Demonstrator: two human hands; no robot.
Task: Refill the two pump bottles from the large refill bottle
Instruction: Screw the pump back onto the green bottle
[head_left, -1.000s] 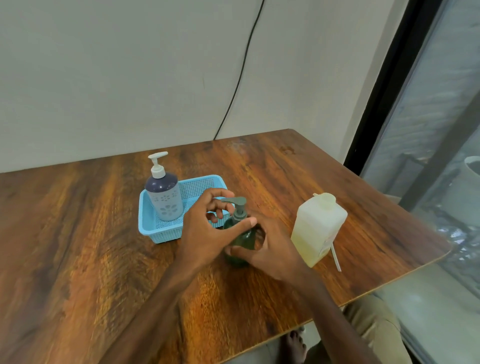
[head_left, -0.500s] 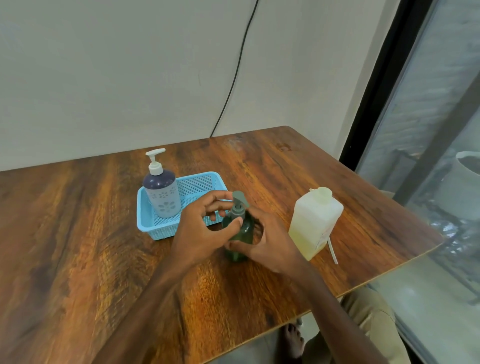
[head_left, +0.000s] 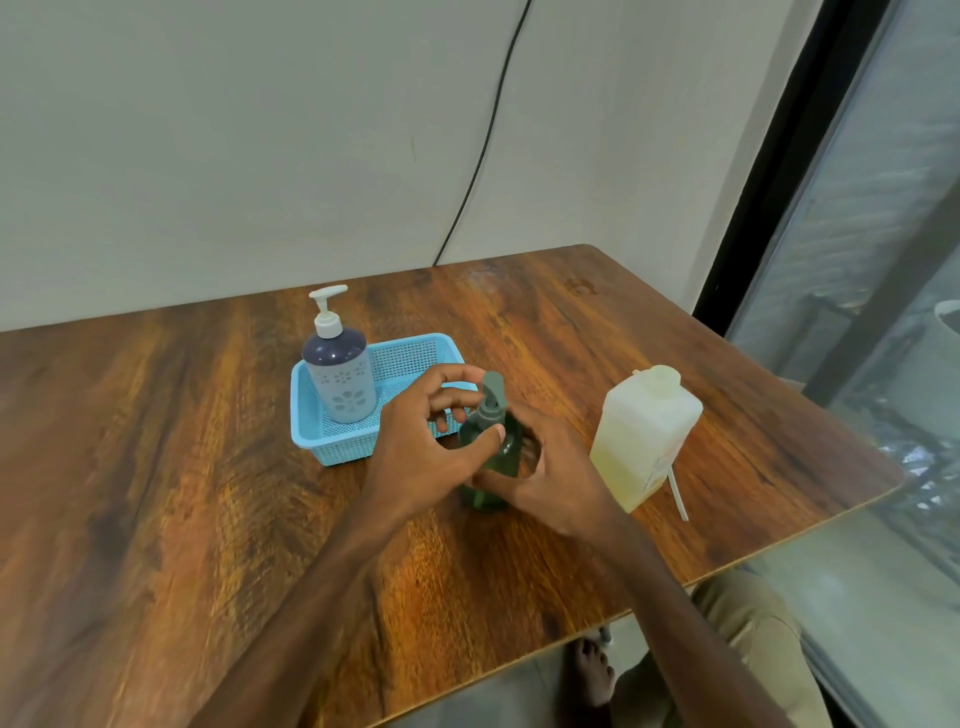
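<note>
A dark green pump bottle (head_left: 503, 451) stands upright on the wooden table (head_left: 156, 493). My right hand (head_left: 550, 467) wraps its body from the right. My left hand (head_left: 426, 441) pinches the grey-green pump collar, its thumb on the neck. The pump nozzle points away from me. A second pump bottle (head_left: 340, 374), dark blue and pale with a white pump, stands in the light blue basket (head_left: 415, 358). The large translucent refill bottle (head_left: 641, 436), about half full of yellowish liquid, stands to the right with its cap on.
A thin white tube (head_left: 678, 493) lies on the table by the refill bottle. The table's right and front edges are near. A black cable runs down the wall behind. My knee and bare foot show below the front edge.
The green bottle's pump head has turned from pointing left to pointing away from me, with my left fingers shifting around the collar. The camera has shifted slightly.
</note>
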